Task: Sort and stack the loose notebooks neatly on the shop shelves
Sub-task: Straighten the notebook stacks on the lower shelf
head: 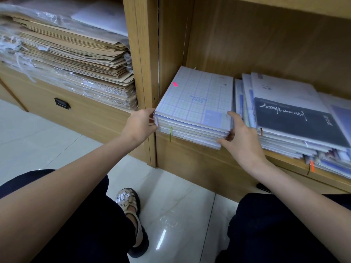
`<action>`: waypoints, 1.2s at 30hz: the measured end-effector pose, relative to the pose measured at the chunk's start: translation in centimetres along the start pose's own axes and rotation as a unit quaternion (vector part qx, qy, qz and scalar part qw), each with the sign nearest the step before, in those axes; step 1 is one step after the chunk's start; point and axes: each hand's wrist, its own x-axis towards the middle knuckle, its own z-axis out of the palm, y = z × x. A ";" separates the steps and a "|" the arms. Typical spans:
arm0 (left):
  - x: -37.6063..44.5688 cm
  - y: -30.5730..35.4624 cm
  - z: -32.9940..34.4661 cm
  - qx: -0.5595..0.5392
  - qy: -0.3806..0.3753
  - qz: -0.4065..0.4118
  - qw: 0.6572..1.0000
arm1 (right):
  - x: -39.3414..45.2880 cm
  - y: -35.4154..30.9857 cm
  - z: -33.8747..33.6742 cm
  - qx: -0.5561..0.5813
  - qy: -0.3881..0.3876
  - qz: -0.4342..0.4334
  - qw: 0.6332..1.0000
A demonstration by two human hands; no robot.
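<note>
Left hand [141, 124] and right hand [240, 136] grip the notebook stack [197, 103] mid-frame by its corners, fingertips hidden under it. Second pile [296, 118] cut off at right edge.

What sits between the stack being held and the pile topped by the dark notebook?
In the head view, a few thin notebooks fill the gap between the grid-covered stack and the dark-topped pile.

Wood-grain laminate shelves [266, 44], matt; glossy plastic-wrapped paper notebooks [195, 103] at 12 o'clock, dark matt cover [296, 120] at 3 o'clock; kraft paper bags [76, 54] under crinkled clear film at 10 o'clock; polished glossy floor tiles [176, 215] at 6 o'clock
</note>
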 end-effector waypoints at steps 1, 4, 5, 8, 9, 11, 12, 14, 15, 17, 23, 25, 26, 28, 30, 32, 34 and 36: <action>0.0 -0.1 0.2 -0.006 -0.004 -0.015 1.000 | 0.0 0.1 0.0 0.014 0.002 0.002 1.000; -0.2 -0.4 0.6 -0.010 -0.004 -0.065 0.998 | 0.0 0.3 0.0 0.053 0.007 0.021 0.998; -0.4 -0.5 0.7 -0.013 -0.005 -0.073 0.997 | 0.0 0.4 0.0 0.061 0.008 0.025 0.998; -1.1 -0.5 0.8 -0.036 -0.004 -0.073 0.997 | 0.0 0.6 0.1 0.069 0.007 0.029 0.997; -1.3 -0.5 0.8 -0.043 -0.003 -0.070 0.997 | -0.1 0.6 0.2 0.066 0.003 0.029 0.997; -1.4 -0.5 0.9 -0.045 0.000 -0.070 0.997 | -0.2 0.6 0.6 0.049 -0.013 0.028 0.998; -1.4 -0.5 1.0 -0.041 0.002 -0.071 0.997 | -0.3 0.4 0.8 0.035 -0.023 0.024 0.999; -1.3 -0.6 1.2 -0.026 0.007 -0.075 0.997 | -0.5 0.0 1.4 -0.001 -0.037 -0.001 0.999; -1.3 -0.7 1.2 -0.014 0.008 -0.075 0.997 | -0.6 -0.1 1.6 -0.019 -0.039 -0.014 0.999; -1.2 -0.6 1.2 0.009 0.014 -0.071 0.997 | -0.5 -0.2 1.7 -0.053 -0.035 -0.030 0.998; -0.8 0.1 0.9 0.035 0.035 -0.073 0.996 | -0.1 -0.1 1.4 -0.061 -0.027 -0.025 0.997; -0.7 0.1 0.9 0.040 0.035 -0.074 0.996 | -0.3 0.0 1.5 -0.056 -0.024 -0.025 0.998; -0.8 0.1 0.9 0.041 0.036 -0.074 0.996 | -0.3 0.0 1.5 -0.056 -0.023 -0.024 0.998; -0.8 0.2 0.8 0.043 0.037 -0.072 0.996 | -0.3 0.1 1.6 -0.055 -0.021 -0.023 0.998; -0.9 0.3 0.7 0.044 0.036 -0.072 0.996 | -0.3 0.0 1.6 -0.055 -0.018 -0.023 0.998; -0.8 0.3 0.7 0.043 0.030 -0.075 0.996 | -0.4 0.0 1.5 -0.057 -0.019 -0.025 0.998; -0.8 0.2 0.6 0.039 0.016 -0.084 0.996 | -0.4 -0.1 1.3 -0.067 -0.026 -0.029 0.997; -1.0 0.3 0.8 0.018 -0.014 -0.100 0.995 | -0.4 -0.3 1.2 -0.080 -0.042 -0.025 0.996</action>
